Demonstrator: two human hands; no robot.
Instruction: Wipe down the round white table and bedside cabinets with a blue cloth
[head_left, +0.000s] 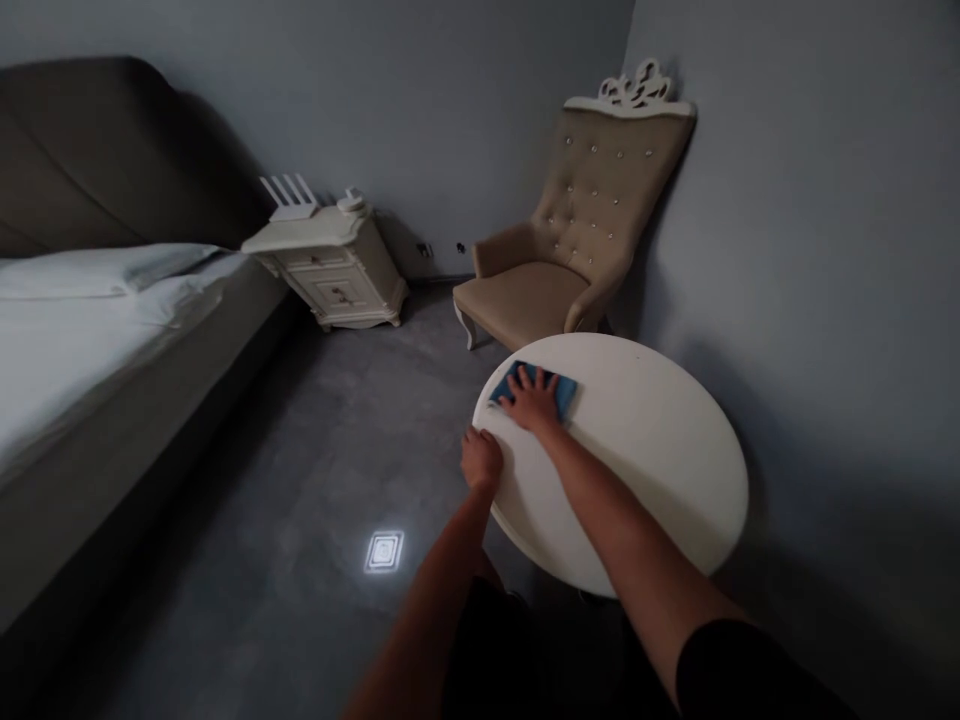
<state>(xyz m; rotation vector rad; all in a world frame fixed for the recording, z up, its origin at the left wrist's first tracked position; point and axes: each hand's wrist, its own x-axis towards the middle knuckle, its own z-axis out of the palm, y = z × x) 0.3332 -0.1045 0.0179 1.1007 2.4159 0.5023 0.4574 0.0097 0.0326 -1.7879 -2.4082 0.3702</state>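
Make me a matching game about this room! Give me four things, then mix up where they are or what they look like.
Things:
1. Blue cloth
2. Left hand
3. Armchair
4. Router

Places or looks:
A. On top of the nightstand
B. Under the spread right hand
C. Brown, with a buttoned back
D. At the edge of the round white table

Pairs: 1-B, 2-D, 3-C, 4-A

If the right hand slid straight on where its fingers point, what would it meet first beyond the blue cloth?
The right hand would likely reach the white table's rim, then perhaps the tan armchair; depth is unclear.
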